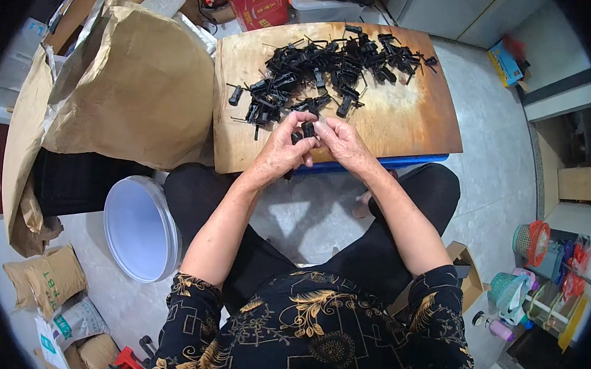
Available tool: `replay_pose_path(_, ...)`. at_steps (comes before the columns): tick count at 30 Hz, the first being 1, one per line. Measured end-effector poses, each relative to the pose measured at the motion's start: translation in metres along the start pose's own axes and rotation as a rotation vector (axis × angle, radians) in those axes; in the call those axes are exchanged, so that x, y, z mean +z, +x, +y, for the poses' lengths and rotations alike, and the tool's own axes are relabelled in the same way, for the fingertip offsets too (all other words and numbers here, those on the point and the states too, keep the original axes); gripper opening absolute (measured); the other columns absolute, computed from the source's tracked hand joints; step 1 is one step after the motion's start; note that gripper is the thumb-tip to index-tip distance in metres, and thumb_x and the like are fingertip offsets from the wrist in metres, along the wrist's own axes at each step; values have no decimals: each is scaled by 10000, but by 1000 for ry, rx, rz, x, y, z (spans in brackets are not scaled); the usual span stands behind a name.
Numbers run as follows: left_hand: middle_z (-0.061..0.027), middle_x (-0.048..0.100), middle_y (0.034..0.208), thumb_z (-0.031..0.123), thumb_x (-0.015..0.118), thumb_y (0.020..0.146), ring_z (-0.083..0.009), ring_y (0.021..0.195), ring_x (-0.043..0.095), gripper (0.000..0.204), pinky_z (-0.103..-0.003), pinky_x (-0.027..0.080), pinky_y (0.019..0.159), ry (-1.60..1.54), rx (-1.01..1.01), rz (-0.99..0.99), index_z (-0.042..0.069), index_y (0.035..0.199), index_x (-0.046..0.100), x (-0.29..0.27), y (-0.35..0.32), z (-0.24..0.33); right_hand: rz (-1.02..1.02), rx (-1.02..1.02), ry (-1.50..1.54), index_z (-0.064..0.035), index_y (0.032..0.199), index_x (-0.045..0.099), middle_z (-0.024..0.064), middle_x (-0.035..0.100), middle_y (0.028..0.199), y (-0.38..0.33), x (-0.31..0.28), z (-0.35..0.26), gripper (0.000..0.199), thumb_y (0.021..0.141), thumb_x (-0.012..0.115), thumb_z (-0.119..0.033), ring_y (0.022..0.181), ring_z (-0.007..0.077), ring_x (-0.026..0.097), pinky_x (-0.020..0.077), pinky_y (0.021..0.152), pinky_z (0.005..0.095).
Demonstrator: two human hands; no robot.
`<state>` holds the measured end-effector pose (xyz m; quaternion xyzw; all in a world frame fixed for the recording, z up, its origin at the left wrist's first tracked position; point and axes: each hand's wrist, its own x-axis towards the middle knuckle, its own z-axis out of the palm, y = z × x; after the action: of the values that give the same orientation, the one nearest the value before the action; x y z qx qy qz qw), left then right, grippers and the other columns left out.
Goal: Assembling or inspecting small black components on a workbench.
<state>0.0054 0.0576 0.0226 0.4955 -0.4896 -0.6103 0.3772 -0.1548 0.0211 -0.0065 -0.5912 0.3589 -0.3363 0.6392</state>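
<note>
A small black part (308, 129) is held above the near edge of a wooden board (414, 127). It is gripped by the curled fingers of the left hand (281, 150), and its right side is met by the narrowly pinched thumb and fingers of the right hand (345, 145). The part is seen as blocky and dark, its finer shape being partly hidden; whether it is joined to the dark piece (296, 138) beside it cannot be told. Beyond, similar black parts (319, 78) with thin rods are heaped
</note>
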Motion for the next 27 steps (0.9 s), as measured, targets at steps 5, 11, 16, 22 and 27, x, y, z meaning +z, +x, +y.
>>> replay_pose_path(5, -63, 545, 856, 45, 537, 848, -77, 548, 551, 317, -188, 389, 419, -31, -29, 23, 60, 1139, 411, -3, 2, 0, -73, 6, -206, -61, 901, 512, -38, 425, 677, -4, -1, -8, 282, 975, 370, -292, 618, 56, 409, 350, 543, 222)
replay_pose_path(11, -48, 518, 802, 42, 516, 865, -72, 550, 536, 240, -204, 406, 433, 27, -9, 36, 55, 1077, 404, -2, 7, 0, -44, -17, -296, -46, 912, 490, -16, 429, 666, -1, 1, -5, 254, 967, 392, -273, 604, 80, 414, 365, 549, 241)
replay_pose_path(16, -48, 514, 781, 22, 516, 861, -76, 546, 530, 229, -217, 424, 447, 19, -35, 49, 52, 1057, 402, -2, 11, 0, -49, 51, -284, -47, 919, 489, -16, 424, 647, 2, 1, -5, 224, 962, 404, -249, 593, 81, 412, 365, 541, 243)
replay_pose_path(22, -86, 534, 772, 19, 549, 838, -120, 581, 547, 263, -268, 448, 502, 94, -23, 59, 40, 1052, 397, -6, 19, -20, -53, 64, -271, -49, 910, 488, -6, 421, 625, 6, 2, 10, 179, 954, 405, -202, 574, 89, 415, 368, 526, 253)
replay_pose_path(27, -96, 515, 907, -11, 553, 819, -151, 851, 520, 263, -275, 434, 666, 518, 228, 224, 38, 1044, 428, -2, 18, -23, 29, -30, -366, -43, 877, 481, 20, 437, 615, 11, 10, 22, 169, 947, 410, -179, 567, 115, 439, 383, 532, 279)
